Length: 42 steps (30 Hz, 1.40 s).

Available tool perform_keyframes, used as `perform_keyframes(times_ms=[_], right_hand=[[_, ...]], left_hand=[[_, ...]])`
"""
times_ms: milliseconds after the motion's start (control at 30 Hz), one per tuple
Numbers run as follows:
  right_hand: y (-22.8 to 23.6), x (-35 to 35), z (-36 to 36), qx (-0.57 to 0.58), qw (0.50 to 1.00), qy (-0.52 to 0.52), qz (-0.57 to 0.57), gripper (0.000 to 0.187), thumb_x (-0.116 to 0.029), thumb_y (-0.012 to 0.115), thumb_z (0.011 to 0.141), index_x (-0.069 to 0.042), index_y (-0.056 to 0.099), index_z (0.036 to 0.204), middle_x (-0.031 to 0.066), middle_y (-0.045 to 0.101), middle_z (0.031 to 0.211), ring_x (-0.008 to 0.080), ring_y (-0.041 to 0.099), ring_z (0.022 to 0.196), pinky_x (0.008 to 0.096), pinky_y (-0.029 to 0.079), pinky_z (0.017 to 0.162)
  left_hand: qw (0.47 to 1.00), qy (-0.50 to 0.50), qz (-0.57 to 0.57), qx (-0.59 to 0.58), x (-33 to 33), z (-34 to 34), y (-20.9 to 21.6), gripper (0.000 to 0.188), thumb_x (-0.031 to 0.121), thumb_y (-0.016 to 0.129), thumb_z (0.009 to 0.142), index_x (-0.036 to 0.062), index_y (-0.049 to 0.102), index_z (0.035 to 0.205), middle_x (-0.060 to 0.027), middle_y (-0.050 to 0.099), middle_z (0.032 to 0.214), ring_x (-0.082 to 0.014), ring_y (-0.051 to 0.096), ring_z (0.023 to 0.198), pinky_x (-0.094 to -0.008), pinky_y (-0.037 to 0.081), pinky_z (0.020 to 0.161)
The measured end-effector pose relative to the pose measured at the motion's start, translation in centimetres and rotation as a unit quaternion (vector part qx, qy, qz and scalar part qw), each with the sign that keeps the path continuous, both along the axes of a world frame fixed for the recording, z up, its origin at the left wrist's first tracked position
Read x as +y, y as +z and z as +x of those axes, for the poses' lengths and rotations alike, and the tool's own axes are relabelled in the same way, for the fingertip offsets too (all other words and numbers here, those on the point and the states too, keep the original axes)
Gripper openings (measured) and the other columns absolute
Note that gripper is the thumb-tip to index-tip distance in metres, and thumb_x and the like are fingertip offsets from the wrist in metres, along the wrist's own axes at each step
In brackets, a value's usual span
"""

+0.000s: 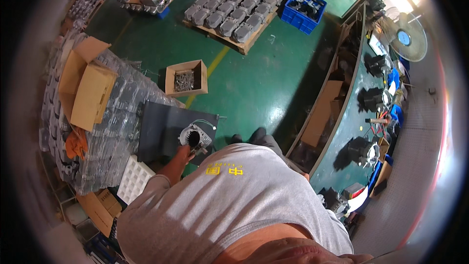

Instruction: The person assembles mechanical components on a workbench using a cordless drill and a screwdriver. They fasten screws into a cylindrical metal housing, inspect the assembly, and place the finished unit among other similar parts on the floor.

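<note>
A grey cast-metal housing (204, 138) with fins and a wide round dark opening sits over a dark flat board (163, 129) on my left. A thin pale green wire (205, 121) loops out from its far side. My left hand (184, 153) grips the near edge of the housing, its fingers partly hidden by the metal. Whether the housing rests on the board or is held just above it, I cannot tell. Of my right hand (306, 175) only a sliver shows by the workbench edge, beyond my shirt; its fingers are hidden.
Left stand plastic-wrapped stacks (117, 112) with an opened carton (88, 88) on top. A small carton of metal parts (169, 80) sits on the green floor. Ahead are a pallet of grey housings (187, 17) and a blue crate (295, 22). The workbench (337, 151) runs along my right, with a fan (404, 37).
</note>
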State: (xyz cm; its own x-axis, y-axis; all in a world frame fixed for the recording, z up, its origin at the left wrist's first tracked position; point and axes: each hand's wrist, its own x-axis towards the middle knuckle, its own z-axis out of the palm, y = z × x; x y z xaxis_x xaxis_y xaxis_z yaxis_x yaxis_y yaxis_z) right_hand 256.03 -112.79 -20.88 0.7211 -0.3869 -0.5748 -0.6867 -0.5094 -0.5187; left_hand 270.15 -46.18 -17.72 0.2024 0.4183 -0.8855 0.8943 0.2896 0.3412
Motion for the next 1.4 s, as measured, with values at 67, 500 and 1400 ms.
perform_keyframes(times_ms=[67,500,1400], right_hand=[[-7.2,-5.5,-2.2,0.007,1.000,0.020,-0.009,0.029,-0.025,0.072,0.089,0.003,0.074,0.080,0.0138,0.073,0.072,0.0229,0.068,0.064,0.0390,0.055,0.065],[0.7,-4.6,45.9,-0.021,0.957,-0.047,0.286,0.018,-0.023,0.073,0.088,-0.007,0.071,0.096,0.0001,0.063,0.074,0.0110,0.057,0.059,0.0267,0.042,0.047],[2.3,31.2,98.8,0.155,0.964,0.154,0.152,0.021,-0.019,0.066,0.086,-0.002,0.075,0.093,0.0053,0.068,0.075,0.0155,0.065,0.065,0.0322,0.054,0.052]], left_hand=[[0.999,0.023,-0.022,-0.008,-1.9,3.0,-0.7,0.026,0.017,0.057,0.095,0.0108,0.060,0.120,-0.0082,0.065,0.109,-0.0229,0.067,0.087,-0.0399,0.062,0.067],[0.985,0.170,0.024,-0.032,-1.8,18.0,1.6,0.028,0.022,0.058,0.100,0.0046,0.057,0.123,-0.0125,0.064,0.105,-0.0242,0.064,0.076,-0.0363,0.059,0.058],[0.955,0.259,0.023,-0.145,25.3,69.4,3.3,0.020,0.018,0.063,0.095,0.0009,0.061,0.104,-0.0120,0.066,0.089,-0.0231,0.063,0.065,-0.0359,0.055,0.052]])
